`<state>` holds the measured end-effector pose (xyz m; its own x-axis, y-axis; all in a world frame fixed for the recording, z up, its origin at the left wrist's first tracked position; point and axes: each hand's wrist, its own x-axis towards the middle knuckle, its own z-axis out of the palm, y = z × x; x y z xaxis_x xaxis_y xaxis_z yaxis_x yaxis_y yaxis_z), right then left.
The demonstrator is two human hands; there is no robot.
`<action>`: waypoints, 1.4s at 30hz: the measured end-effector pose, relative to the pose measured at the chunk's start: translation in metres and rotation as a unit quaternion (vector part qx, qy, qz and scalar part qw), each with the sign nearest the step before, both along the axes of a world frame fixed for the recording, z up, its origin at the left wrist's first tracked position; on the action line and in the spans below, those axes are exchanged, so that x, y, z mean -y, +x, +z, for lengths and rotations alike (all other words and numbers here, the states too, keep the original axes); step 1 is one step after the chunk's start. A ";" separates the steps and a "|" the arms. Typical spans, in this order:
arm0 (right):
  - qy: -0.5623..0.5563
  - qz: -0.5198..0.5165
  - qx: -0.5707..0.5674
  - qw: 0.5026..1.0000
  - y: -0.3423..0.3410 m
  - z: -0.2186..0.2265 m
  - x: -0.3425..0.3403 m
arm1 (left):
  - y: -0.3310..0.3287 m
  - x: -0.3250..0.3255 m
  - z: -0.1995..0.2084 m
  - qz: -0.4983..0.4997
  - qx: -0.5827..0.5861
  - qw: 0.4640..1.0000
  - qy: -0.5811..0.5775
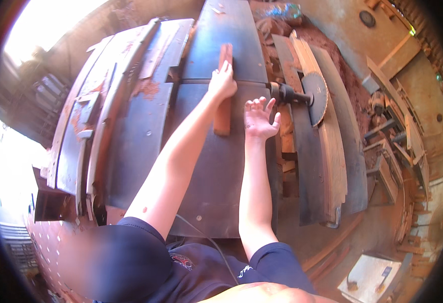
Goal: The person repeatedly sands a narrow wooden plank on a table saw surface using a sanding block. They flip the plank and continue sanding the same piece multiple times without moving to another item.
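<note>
My left hand (223, 82) is closed over a short reddish-brown wooden strip (222, 118), which lies lengthwise on the dark metal machine table (201, 156). The strip crosses the seam between the near and far table plates; its far end shows past my fingers. To the right, my right hand (261, 119) is raised with palm turned up, fingers loosely curled and apart, holding nothing. It hovers near the table's right edge, close to a dark shaft (288, 94) that carries a toothed circular saw blade (314, 98).
Right of the blade's shaft run long wooden boards (332, 161). Dusty metal plates and a long rail (123, 96) lie on the left. Reddish sawdust (148, 88) is scattered about. Wooden frames and a motor (378, 101) stand far right; a pale square board (369, 278) sits lower right.
</note>
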<state>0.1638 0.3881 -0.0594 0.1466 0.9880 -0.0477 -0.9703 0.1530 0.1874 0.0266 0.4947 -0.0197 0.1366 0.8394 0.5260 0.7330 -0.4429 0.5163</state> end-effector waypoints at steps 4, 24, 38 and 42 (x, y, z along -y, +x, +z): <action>0.023 -0.010 -0.008 1.000 0.007 -0.002 0.000 | 0.004 0.075 -0.002 0.025 -0.089 0.988 -0.125; -0.014 -0.001 0.068 0.998 -0.006 -0.003 0.030 | -0.027 0.440 -0.002 -0.047 -0.071 0.995 -0.042; -0.018 -0.006 0.087 0.996 -0.006 -0.004 0.032 | -0.094 0.543 0.025 -0.187 -0.118 0.962 -0.163; -0.014 0.007 0.092 0.996 -0.010 -0.005 0.030 | -0.093 0.537 0.007 -0.153 -0.063 0.979 -0.121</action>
<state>0.1540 0.3577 -0.0644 0.1424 0.9886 -0.0481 -0.9898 0.1427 0.0027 -0.0667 -0.0422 -0.0131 0.4523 0.8468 0.2800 0.6490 -0.5278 0.5479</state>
